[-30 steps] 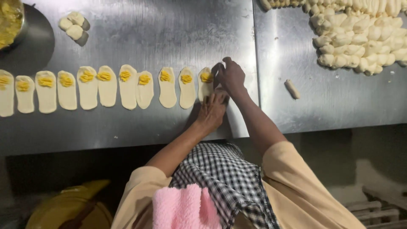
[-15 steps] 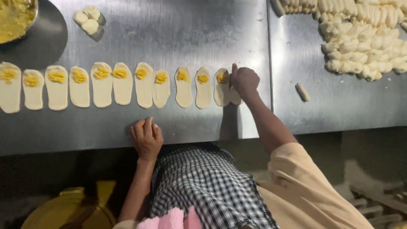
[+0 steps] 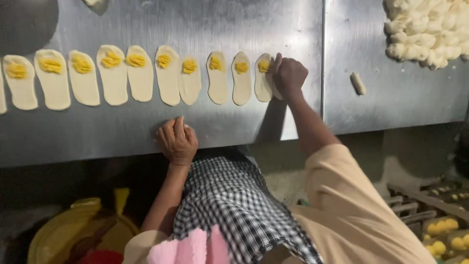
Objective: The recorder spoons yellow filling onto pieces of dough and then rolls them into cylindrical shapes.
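Note:
A row of several flat oval dough pieces (image 3: pixel 168 74), each topped with yellow filling, lies across a steel table (image 3: pixel 122 127). My right hand (image 3: pixel 289 74) rests on the rightmost dough piece (image 3: pixel 264 78), fingers curled at its top end by the filling. My left hand (image 3: pixel 177 141) lies flat on the table near its front edge, fingers together, with a bit of white dough showing under the fingertips.
A pile of rolled dough pieces (image 3: pixel 425 30) sits at the far right, with one small loose roll (image 3: pixel 358 83) below it. A dark bowl's edge (image 3: pixel 27 22) shows top left. Yellow containers (image 3: pixel 78 230) stand below the table; a tray of yellow lumps (image 3: pixel 447 230) is lower right.
My left hand drew back from the rightmost piece to the table's front edge and stays there. My right hand stays on the rightmost piece. The view shifted closer.

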